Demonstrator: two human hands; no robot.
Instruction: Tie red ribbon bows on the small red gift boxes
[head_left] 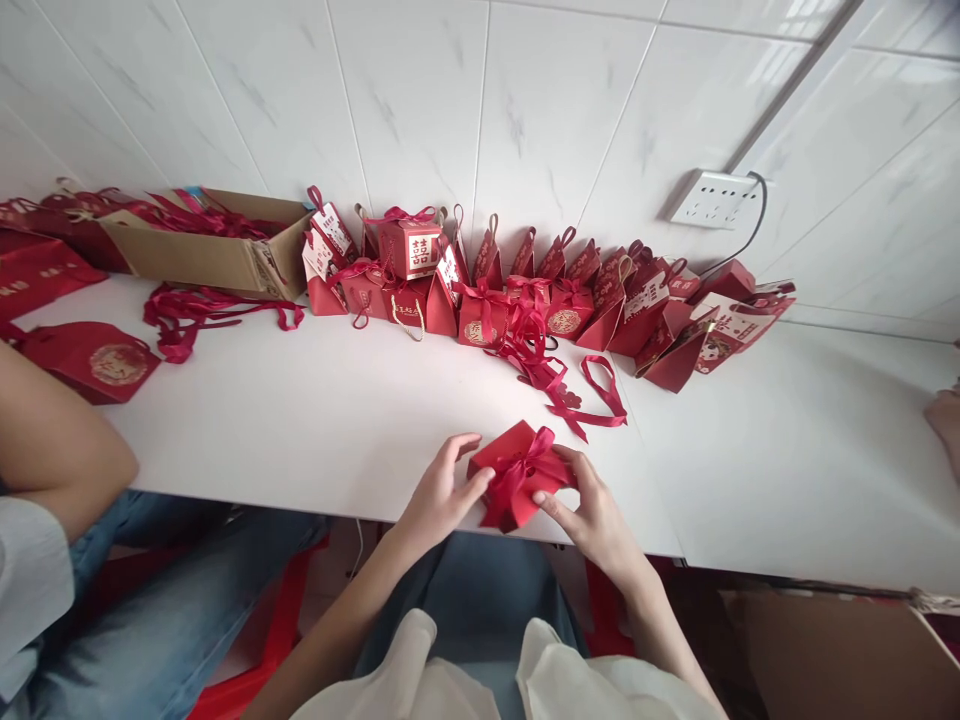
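Observation:
Both my hands hold a small red gift box with a red ribbon bow on top, at the front edge of the white table. My left hand grips its left side with thumb and fingers. My right hand pinches its right side by the bow. Loose red ribbons lie just beyond the box.
A row of finished red gift boxes lines the tiled wall. A cardboard carton of ribbons stands at the back left, with flat red boxes near it. Another person's arm is at left; a hand at right. A wall socket hangs above.

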